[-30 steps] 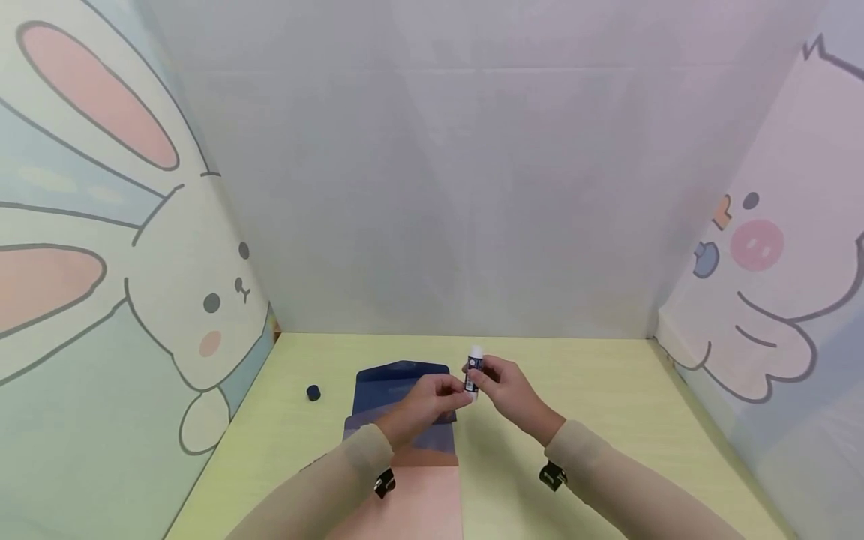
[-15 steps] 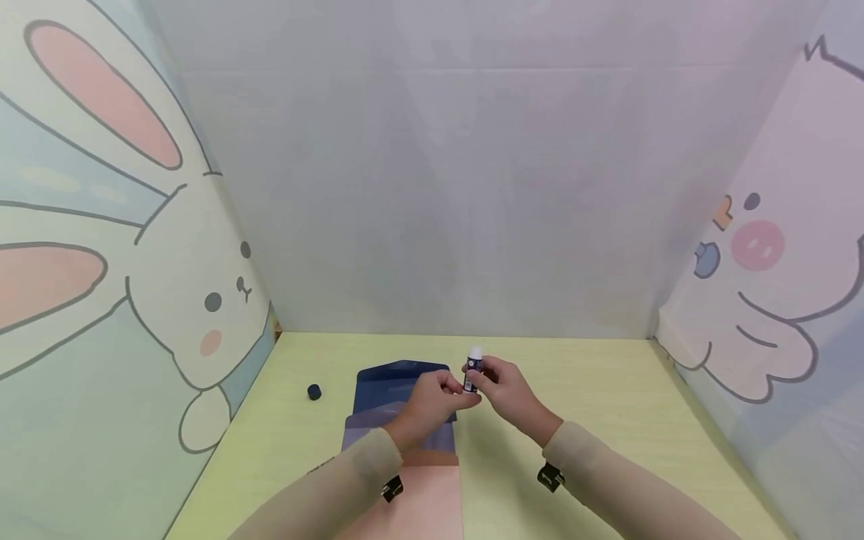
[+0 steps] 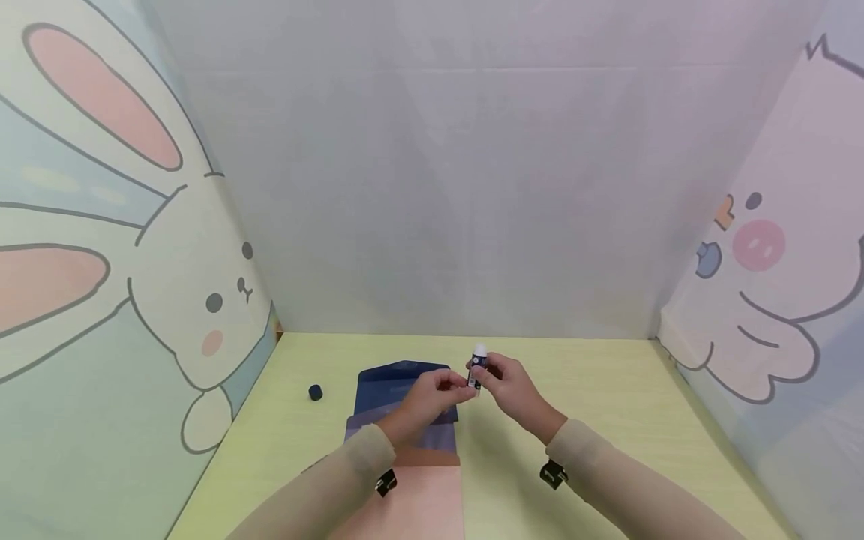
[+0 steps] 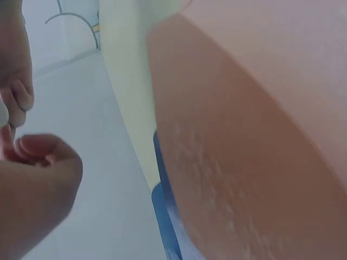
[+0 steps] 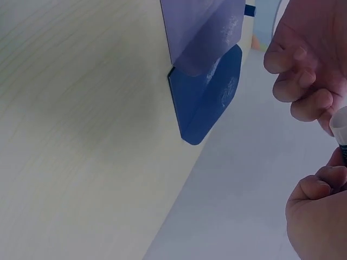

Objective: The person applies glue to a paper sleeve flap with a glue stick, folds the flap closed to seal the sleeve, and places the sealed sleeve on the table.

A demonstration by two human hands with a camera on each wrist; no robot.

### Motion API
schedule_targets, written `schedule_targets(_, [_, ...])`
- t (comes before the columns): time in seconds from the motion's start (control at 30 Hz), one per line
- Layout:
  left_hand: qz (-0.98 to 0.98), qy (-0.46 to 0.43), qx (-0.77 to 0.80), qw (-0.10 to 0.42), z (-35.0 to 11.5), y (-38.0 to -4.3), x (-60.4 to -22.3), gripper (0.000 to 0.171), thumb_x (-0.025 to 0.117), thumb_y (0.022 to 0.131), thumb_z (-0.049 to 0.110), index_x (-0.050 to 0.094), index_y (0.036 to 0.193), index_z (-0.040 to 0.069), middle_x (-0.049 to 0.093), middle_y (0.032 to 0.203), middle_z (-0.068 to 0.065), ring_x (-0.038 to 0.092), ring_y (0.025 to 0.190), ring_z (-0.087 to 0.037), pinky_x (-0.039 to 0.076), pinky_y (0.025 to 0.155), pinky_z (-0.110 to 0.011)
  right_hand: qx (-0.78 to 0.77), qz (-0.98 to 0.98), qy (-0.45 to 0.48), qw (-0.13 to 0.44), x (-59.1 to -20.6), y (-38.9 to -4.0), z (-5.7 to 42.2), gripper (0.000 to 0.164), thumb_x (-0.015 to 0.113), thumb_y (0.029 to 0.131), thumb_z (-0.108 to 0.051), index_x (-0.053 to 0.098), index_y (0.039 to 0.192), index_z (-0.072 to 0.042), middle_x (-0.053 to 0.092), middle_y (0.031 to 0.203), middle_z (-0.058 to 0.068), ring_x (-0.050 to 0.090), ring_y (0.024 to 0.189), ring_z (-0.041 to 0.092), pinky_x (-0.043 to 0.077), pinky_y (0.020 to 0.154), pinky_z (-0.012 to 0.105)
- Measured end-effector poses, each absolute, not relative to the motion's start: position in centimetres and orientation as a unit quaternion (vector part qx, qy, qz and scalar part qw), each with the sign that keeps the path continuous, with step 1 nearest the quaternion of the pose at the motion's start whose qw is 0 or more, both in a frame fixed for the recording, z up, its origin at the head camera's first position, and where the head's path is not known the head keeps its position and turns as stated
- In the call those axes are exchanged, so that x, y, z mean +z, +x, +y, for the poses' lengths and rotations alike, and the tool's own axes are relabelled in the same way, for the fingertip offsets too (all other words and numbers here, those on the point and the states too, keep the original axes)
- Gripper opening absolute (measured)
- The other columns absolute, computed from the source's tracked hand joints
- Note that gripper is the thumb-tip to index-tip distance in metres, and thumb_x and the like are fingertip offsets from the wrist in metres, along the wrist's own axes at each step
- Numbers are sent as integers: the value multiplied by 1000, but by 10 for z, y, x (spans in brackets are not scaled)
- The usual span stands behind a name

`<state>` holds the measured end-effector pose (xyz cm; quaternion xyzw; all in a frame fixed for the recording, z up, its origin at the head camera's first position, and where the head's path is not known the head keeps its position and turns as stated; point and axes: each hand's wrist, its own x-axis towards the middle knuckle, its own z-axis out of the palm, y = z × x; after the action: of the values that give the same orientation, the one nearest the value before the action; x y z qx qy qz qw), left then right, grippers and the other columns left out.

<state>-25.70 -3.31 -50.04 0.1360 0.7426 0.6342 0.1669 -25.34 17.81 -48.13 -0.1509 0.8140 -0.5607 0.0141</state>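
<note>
A glue stick [image 3: 478, 363] with a dark blue label and white ends is held upright above the table, its top uncapped. My right hand [image 3: 514, 388] grips it round the label, thumb across the front. At its lower end, the thumb and fingertips of my left hand [image 3: 427, 401] pinch the base. The right wrist view shows the pale base [image 5: 340, 120] between both hands, partly cut off by the frame. Below the left hand lie overlapping envelopes: a dark blue one [image 3: 378, 391], a purple-grey one [image 3: 442, 437], and a pink one with a brown flap [image 3: 432, 458].
A small dark blue cap [image 3: 315, 392] stands on the pale yellow table [image 3: 574, 367], left of the envelopes. A grey-white wall [image 3: 432, 225] rises behind the table, with cartoon-printed walls at either side. Whitish streaks mark the brown flap in the left wrist view.
My left thumb and fingers shift back and forth at the glue stick's base. The stick tilts slightly to the right, while my right hand keeps its grip.
</note>
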Motion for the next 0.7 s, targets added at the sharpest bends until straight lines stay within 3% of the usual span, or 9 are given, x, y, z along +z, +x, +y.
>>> schedule_targets(0.2, [683, 162, 654, 282, -40, -263, -504, 36, 56, 114, 32, 71, 133, 6, 64, 103, -3, 58, 91, -20, 51, 82, -33, -584, 797, -150, 29, -480, -252, 176, 32, 62, 112, -25, 70, 130, 0, 75, 124, 20, 69, 99, 18, 61, 87, 31])
schedule_targets(0.3, [658, 170, 662, 315, -41, -263, -505, 38, 51, 115, 30, 69, 134, 3, 63, 107, -5, 60, 97, -18, 52, 82, -31, -589, 793, -153, 33, -480, -250, 174, 31, 61, 112, -22, 69, 131, 1, 75, 126, 21, 70, 103, 17, 60, 88, 25])
schedule_targets(0.47, [651, 187, 664, 317, -41, -263, -505, 35, 52, 115, 30, 68, 132, 3, 60, 103, -3, 55, 92, -18, 49, 81, -31, -585, 795, -159, 31, -481, -249, 174, 32, 60, 112, -21, 69, 134, 1, 74, 130, 18, 70, 113, 12, 55, 97, 21])
schedule_targets(0.7, [688, 194, 649, 260, -40, -260, -504, 28, 65, 109, 32, 67, 115, 5, 56, 89, 0, 48, 76, -17, 45, 76, -35, -578, 799, -167, 23, -481, -248, 175, 32, 61, 112, -24, 69, 133, -1, 75, 131, 19, 70, 111, 11, 58, 94, 24])
